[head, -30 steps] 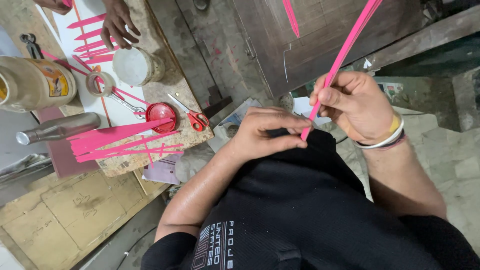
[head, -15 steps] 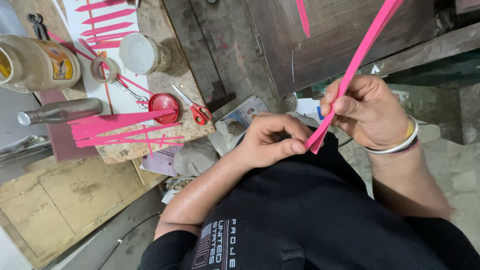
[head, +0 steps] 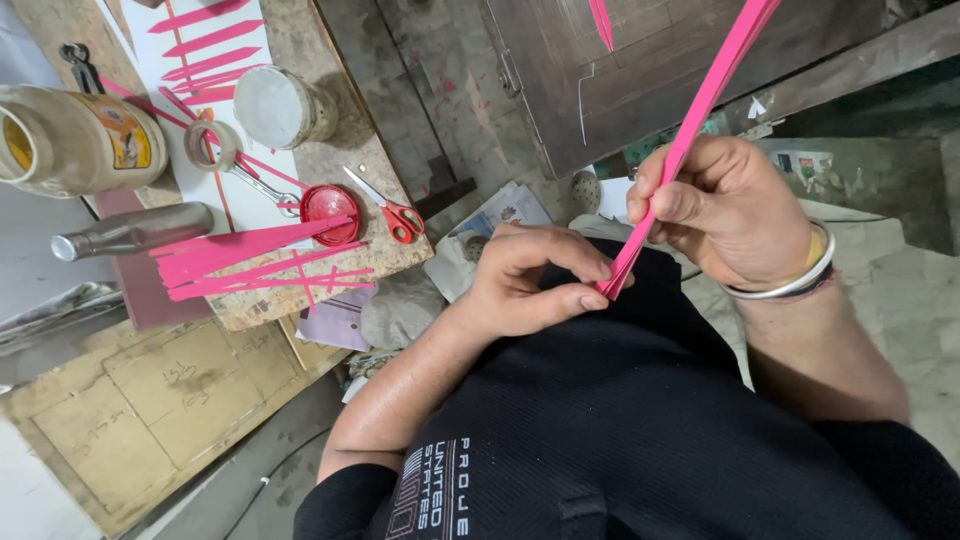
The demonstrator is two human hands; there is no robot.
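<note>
A long bundle of thin pink paper strips rises slantwise to the upper right. My left hand pinches its lower tip between thumb and forefinger, just above my black-clothed lap. Higher up, my right hand, with a metal bangle at the wrist, is closed around the bundle. The bundle's top end runs out of the view.
A worn table at the left bears loose pink strips, red-handled scissors, a red lid, a tape roll, a white jar, a large bottle and a metal flask. A dark wooden cabinet door stands ahead.
Both hands have kept hold of the bundle, and its lower tip now sits pinched in my left fingers. Another person's hand at the table's far end has gone from view.
</note>
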